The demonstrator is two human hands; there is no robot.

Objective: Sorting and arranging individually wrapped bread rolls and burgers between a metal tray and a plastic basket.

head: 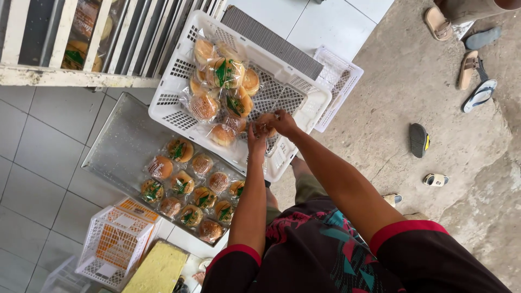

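Both hands meet over the near edge of a white slotted plastic crate (179, 116). The left hand (256, 140) and the right hand (282, 122) have their fingers closed on one clear-wrapped round bun (266, 123), pinched between them just above the crate's rim at about four o'clock from the crate's middle. Inside the crate lies a heap of wrapped golden buns with green labels (223, 92) — piled toward its centre. At seven o'clock from the hands, a flat metal tray (119, 141) holds more wrapped buns in rows (190, 190). Further down at seven o'clock stands a small white-and-orange wire basket (116, 241), with a yellow sponge-like block (160, 268) just beside it. Loose sandals (477, 76) lie on the concrete floor at two o'clock — well apart.
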